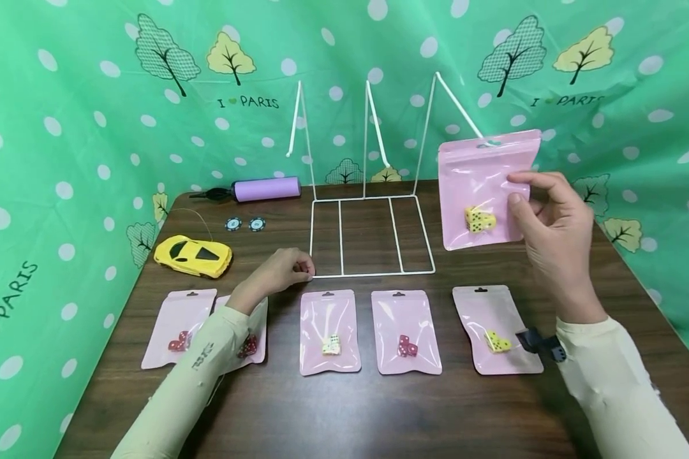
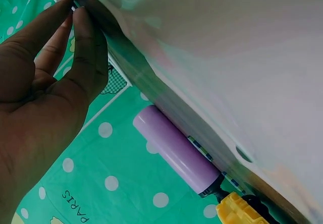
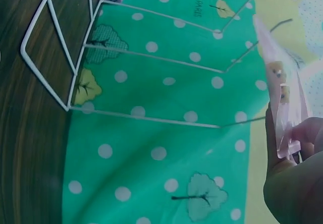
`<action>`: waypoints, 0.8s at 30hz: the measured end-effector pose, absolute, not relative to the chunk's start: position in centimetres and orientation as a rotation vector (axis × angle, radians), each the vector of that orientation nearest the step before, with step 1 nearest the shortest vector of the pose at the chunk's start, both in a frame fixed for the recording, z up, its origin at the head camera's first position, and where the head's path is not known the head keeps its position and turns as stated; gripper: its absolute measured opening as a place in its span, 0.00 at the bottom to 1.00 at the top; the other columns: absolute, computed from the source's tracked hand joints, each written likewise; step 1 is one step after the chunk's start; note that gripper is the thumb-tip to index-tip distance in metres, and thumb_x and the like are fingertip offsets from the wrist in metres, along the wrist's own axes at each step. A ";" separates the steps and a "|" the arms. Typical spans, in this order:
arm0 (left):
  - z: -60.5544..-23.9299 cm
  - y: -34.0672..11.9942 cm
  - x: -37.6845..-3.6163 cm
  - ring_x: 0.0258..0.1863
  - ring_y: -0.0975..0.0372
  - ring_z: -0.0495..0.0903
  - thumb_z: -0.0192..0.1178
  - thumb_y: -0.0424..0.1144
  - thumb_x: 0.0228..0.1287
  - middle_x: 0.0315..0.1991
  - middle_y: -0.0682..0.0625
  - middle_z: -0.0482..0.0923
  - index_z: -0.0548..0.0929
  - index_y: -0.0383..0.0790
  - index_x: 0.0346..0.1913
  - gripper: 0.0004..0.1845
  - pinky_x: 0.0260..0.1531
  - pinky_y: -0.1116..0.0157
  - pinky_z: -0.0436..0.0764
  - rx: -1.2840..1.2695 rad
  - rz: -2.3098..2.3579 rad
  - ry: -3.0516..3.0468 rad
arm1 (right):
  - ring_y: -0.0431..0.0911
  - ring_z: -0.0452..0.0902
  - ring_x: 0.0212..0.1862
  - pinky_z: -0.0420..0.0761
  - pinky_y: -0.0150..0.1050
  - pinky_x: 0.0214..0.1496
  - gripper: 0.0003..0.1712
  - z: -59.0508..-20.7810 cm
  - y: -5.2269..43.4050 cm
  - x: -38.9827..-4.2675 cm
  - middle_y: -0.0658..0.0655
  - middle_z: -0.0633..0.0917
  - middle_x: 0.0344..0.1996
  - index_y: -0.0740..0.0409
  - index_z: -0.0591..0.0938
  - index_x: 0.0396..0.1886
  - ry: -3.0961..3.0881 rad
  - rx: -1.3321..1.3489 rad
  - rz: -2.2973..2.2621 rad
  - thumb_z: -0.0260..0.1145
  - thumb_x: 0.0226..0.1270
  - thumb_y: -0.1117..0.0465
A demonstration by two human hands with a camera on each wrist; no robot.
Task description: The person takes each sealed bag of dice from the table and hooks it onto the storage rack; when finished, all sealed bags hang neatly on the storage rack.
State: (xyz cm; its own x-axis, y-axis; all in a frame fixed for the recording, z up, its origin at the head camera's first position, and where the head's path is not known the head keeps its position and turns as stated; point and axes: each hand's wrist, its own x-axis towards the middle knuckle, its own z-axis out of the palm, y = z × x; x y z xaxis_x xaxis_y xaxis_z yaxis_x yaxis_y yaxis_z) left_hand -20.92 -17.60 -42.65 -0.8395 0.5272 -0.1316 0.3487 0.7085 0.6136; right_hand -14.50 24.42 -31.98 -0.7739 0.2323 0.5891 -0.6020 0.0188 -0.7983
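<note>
Head view: a pink zip pouch (image 1: 485, 191) with yellow dice (image 1: 480, 218) is pinched at its right edge by the right hand (image 1: 554, 239), its hang hole at the tip of the wire rack's (image 1: 373, 236) rightmost hook (image 1: 459, 108). The rack's front left corner is pinched by the left hand (image 1: 278, 271). Five pouches lie on the surface nearer than both grips.
</note>
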 end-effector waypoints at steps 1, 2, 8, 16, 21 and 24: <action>-42.6 -17.5 -21.0 0.35 0.60 0.79 0.69 0.26 0.71 0.34 0.49 0.85 0.88 0.39 0.36 0.06 0.39 0.61 0.80 0.694 0.851 2.620 | 0.42 0.69 0.29 0.69 0.24 0.25 0.14 -32.1 24.3 -14.8 0.57 0.83 0.44 0.76 0.87 0.54 -1.697 0.374 1.844 0.67 0.70 0.79; -42.6 -17.5 -21.0 0.35 0.60 0.79 0.69 0.26 0.71 0.34 0.49 0.84 0.88 0.39 0.36 0.06 0.39 0.61 0.80 0.696 0.849 2.621 | 0.42 0.68 0.28 0.69 0.24 0.25 0.14 -32.2 24.2 -15.0 0.58 0.83 0.44 0.75 0.87 0.54 -1.677 0.366 1.877 0.67 0.70 0.79; -42.5 -17.0 -21.4 0.35 0.60 0.79 0.69 0.26 0.72 0.34 0.50 0.84 0.88 0.40 0.36 0.07 0.39 0.61 0.80 0.704 0.840 2.612 | 0.46 0.74 0.33 0.79 0.27 0.32 0.14 -32.7 23.8 -15.9 0.63 0.81 0.46 0.81 0.84 0.53 -1.545 0.367 1.939 0.64 0.69 0.82; -42.3 -17.3 -21.5 0.35 0.60 0.79 0.69 0.26 0.71 0.33 0.49 0.85 0.88 0.39 0.36 0.06 0.39 0.61 0.80 0.722 0.846 2.620 | 0.47 0.67 0.35 0.72 0.27 0.34 0.14 -33.0 23.9 -15.4 0.63 0.82 0.44 0.86 0.83 0.52 -1.481 0.378 1.884 0.63 0.67 0.83; -42.5 -17.5 -21.2 0.34 0.60 0.79 0.69 0.26 0.72 0.33 0.50 0.84 0.88 0.40 0.36 0.06 0.39 0.61 0.80 0.692 0.856 2.612 | 0.44 0.66 0.30 0.70 0.26 0.28 0.15 -32.7 24.1 -15.8 0.62 0.82 0.46 0.79 0.85 0.54 -1.531 0.300 1.959 0.64 0.69 0.82; -42.7 -17.5 -21.0 0.35 0.60 0.79 0.69 0.27 0.72 0.34 0.50 0.84 0.88 0.40 0.36 0.07 0.39 0.61 0.80 0.677 0.857 2.602 | 0.44 0.69 0.31 0.72 0.26 0.28 0.16 -32.5 23.9 -16.8 0.63 0.81 0.48 0.74 0.87 0.54 -1.580 0.249 1.976 0.64 0.70 0.81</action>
State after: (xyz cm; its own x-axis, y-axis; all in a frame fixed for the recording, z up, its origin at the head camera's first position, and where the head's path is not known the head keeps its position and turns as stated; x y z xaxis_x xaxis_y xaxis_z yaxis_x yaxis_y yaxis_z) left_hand -21.03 -17.53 -42.73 -0.8371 0.5267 -0.1478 0.3358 0.7080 0.6213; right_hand -16.75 23.87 -32.54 -0.8084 0.3273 0.4893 -0.5493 -0.1204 -0.8269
